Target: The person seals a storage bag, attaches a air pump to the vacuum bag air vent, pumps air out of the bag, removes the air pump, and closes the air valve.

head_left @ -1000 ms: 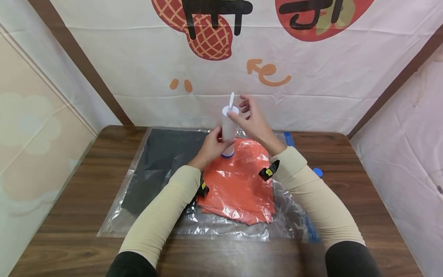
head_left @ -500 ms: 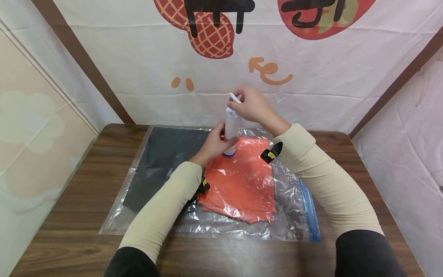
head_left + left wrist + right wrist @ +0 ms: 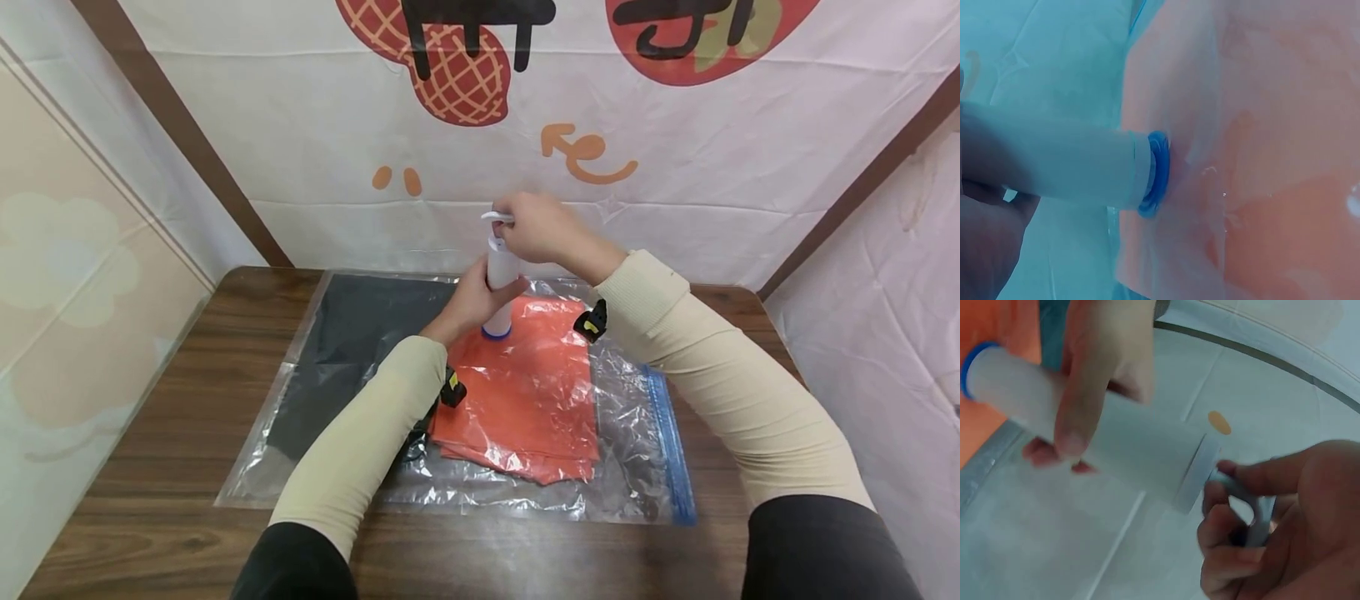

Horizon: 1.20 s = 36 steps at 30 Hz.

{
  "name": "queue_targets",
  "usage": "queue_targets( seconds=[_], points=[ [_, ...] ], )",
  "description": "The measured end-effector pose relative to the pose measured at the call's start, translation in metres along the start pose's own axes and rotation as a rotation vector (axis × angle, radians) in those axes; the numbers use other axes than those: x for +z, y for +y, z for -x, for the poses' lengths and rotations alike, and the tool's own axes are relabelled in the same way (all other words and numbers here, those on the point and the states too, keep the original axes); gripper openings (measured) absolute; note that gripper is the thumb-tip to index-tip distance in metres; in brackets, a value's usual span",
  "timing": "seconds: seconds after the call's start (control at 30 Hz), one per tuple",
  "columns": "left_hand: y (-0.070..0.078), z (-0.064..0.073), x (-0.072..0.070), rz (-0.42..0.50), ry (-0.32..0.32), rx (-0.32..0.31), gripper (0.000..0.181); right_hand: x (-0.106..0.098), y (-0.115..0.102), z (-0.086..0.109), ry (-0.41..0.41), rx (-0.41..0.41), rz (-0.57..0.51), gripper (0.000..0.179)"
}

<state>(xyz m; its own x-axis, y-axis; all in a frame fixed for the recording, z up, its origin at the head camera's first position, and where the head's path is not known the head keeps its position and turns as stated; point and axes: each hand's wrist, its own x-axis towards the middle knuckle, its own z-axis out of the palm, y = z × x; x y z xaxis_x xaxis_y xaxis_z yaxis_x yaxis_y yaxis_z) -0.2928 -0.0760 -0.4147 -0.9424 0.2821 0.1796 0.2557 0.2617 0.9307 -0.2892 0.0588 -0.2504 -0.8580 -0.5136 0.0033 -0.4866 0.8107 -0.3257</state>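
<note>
A white hand pump [image 3: 502,268] stands nearly upright over a clear storage bag [image 3: 628,467] with orange cloth [image 3: 525,400] inside. Its lower end meets a blue ring [image 3: 1160,175] on the bag, as the left wrist view shows. My left hand [image 3: 477,293] grips the pump's cylinder around the middle, thumb across the front. At the top, my right hand [image 3: 542,227] curls its fingers through and around the looped grey-white handle [image 3: 1263,519]. In the right wrist view that handle sits close against the pump's end cap [image 3: 1199,475].
Dark folded cloth [image 3: 352,333] lies in clear plastic on the left, beside the orange cloth. A blue zip strip [image 3: 670,450] runs along the bag's right edge. The wooden table [image 3: 150,467] meets a printed fabric wall [image 3: 315,225] at the back.
My right hand, earlier loose beside the upright handle, has closed around it, and the handle has tipped over to nearly level. My left hand has shifted slightly up the cylinder.
</note>
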Motion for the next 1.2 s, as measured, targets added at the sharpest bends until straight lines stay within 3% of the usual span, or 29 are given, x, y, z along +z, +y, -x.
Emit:
queue_targets(
  seconds=[0.2, 0.43, 0.9, 1.2],
  points=[
    [-0.003, -0.002, 0.0, -0.026, -0.007, -0.029, 0.064, -0.002, 0.007, -0.001, -0.021, -0.08, 0.012, 0.021],
    [-0.004, -0.003, 0.003, -0.039, -0.008, -0.089, 0.067, -0.011, 0.011, -0.002, 0.016, -0.134, 0.016, 0.017],
    [-0.005, -0.002, 0.002, 0.001, -0.014, -0.167, 0.072, -0.081, -0.018, 0.005, 0.091, -0.115, 0.148, 0.03],
    [-0.004, 0.001, 0.002, 0.004, -0.017, -0.156, 0.069, -0.108, -0.023, 0.011, 0.252, -0.161, 0.148, 0.039]
  ],
)
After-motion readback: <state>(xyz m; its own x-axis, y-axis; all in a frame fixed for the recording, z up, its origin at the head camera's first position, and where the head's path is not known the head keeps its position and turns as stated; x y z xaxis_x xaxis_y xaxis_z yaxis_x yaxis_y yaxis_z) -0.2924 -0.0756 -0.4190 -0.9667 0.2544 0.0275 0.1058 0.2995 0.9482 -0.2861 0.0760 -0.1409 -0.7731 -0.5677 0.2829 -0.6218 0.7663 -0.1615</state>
